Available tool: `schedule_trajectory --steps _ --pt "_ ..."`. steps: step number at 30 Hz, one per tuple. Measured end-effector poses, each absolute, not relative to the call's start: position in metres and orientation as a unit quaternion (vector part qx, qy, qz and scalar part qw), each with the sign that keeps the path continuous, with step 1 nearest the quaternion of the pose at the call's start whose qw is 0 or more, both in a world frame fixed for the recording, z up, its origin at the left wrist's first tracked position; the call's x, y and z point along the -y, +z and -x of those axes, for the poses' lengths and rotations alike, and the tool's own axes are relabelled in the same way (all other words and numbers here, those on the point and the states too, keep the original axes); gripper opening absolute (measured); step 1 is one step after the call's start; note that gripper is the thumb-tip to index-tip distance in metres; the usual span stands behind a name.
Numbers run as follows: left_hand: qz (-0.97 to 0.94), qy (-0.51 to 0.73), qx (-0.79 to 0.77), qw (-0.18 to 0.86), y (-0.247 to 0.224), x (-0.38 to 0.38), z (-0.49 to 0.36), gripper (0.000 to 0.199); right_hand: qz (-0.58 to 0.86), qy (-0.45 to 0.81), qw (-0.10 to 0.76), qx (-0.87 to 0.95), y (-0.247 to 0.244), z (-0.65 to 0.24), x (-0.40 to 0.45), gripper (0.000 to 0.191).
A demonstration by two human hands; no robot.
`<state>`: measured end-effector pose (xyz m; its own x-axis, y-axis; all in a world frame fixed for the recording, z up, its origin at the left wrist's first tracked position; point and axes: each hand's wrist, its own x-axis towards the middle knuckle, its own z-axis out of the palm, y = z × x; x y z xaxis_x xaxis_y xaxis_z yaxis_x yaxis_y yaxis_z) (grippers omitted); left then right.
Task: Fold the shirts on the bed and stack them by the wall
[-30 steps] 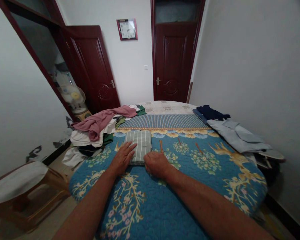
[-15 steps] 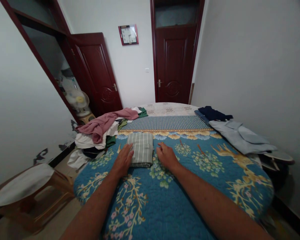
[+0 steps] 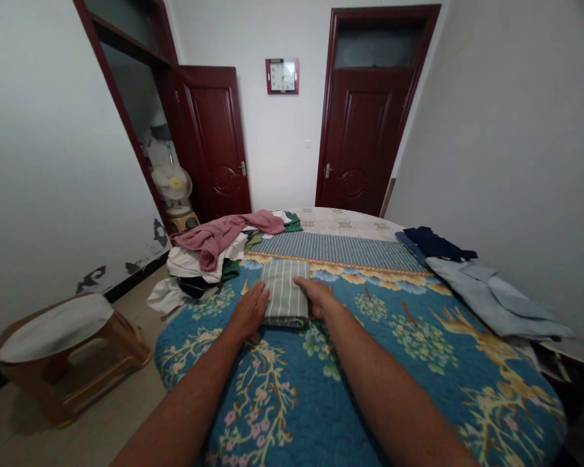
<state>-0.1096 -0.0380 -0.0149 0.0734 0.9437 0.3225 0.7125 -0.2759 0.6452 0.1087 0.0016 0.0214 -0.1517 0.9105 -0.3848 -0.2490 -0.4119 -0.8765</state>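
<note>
A folded grey-green cloth garment with white stripes (image 3: 286, 295) lies flat on the blue floral quilted cover (image 3: 311, 402). My left hand (image 3: 248, 312) rests against its left edge, fingers stretched out and touching the fabric. At the opposite edge, my right hand (image 3: 318, 298) grips the side, its thumb over the top and the other fingers curled low and partly hidden.
To the left, a heap of clothes holds a pink garment (image 3: 219, 237) and white ones (image 3: 189, 263). A navy garment (image 3: 438, 243) and a light blue folded shirt (image 3: 486, 292) lie at right. A brown plastic stool (image 3: 73, 350) stands left of the table.
My right hand has moved left from beside the striped garment onto its right edge. My left hand stays at the left edge. The whole view has shifted as my head turned slightly left.
</note>
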Motion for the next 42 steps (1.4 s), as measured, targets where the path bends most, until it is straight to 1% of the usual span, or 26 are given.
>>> schedule_trajectory --steps 2,6,9,11,13,14,16,18,20,22,25,26,28,30,32,35,37,39,42 --pt "-0.714 0.364 -0.573 0.17 -0.013 0.04 0.11 0.071 0.478 0.704 0.428 0.305 0.024 -0.099 -0.001 0.022" --pt "-0.702 0.39 -0.562 0.197 -0.008 0.042 0.11 0.067 0.479 0.685 0.454 0.309 0.026 -0.095 0.002 0.027" --pt "-0.682 0.416 -0.559 0.22 -0.003 0.043 0.109 0.07 0.478 0.648 0.476 0.354 0.036 -0.112 0.002 0.03" --pt "-0.673 0.424 -0.56 0.231 -0.001 0.043 0.109 0.072 0.489 0.585 0.493 0.42 0.055 -0.134 0.002 0.031" --pt "-0.671 0.423 -0.561 0.236 -0.001 0.043 0.108 0.073 0.523 0.464 0.495 0.516 0.082 -0.16 0.003 0.031" --pt "-0.671 0.422 -0.562 0.237 -0.001 0.043 0.108 0.072 0.542 0.369 0.489 0.575 0.098 -0.173 0.005 0.031" --pt "-0.674 0.417 -0.564 0.232 -0.002 0.043 0.108 0.07 0.575 0.154 0.43 0.679 0.128 -0.196 0.01 0.03" --pt "-0.68 0.41 -0.565 0.224 -0.001 0.043 0.108 0.068 0.587 -0.008 0.356 0.727 0.146 -0.213 0.019 0.029" --pt "-0.69 0.399 -0.564 0.217 0.0 0.044 0.108 0.068 0.58 -0.103 0.291 0.754 0.145 -0.222 0.03 0.029" --pt "-0.698 0.389 -0.565 0.208 0.003 0.045 0.107 0.067 0.557 -0.151 0.231 0.783 0.121 -0.226 0.046 0.032" --pt "-0.706 0.387 -0.562 0.189 0.006 0.046 0.106 0.062 0.523 -0.155 0.153 0.824 0.06 -0.226 0.075 0.04" --pt "-0.71 0.39 -0.557 0.182 0.006 0.047 0.105 0.06 0.516 -0.146 0.141 0.832 0.04 -0.226 0.086 0.043" --pt "-0.719 0.396 -0.545 0.17 0.007 0.047 0.103 0.056 0.512 -0.132 0.154 0.835 0.01 -0.226 0.105 0.05" --pt "-0.728 0.396 -0.536 0.159 0.007 0.046 0.099 0.054 0.508 -0.112 0.177 0.835 -0.002 -0.227 0.118 0.056" --pt "-0.735 0.389 -0.534 0.154 0.009 0.043 0.091 0.055 0.505 -0.085 0.199 0.835 0.001 -0.229 0.121 0.054" --pt "-0.74 0.364 -0.54 0.171 0.013 0.034 0.072 0.057 0.526 -0.03 0.246 0.813 0.017 -0.238 0.11 0.04" --pt "-0.727 0.345 -0.56 0.196 0.018 0.026 0.056 0.056 0.566 -0.009 0.29 0.772 0.03 -0.252 0.094 0.035" --pt "-0.698 0.336 -0.583 0.244 0.023 0.015 0.04 0.052 0.605 -0.016 0.323 0.728 0.04 -0.27 0.074 0.034" --pt "-0.639 0.355 -0.578 0.362 0.03 0.001 0.02 0.042 0.621 -0.04 0.342 0.704 0.048 -0.293 0.047 0.041"
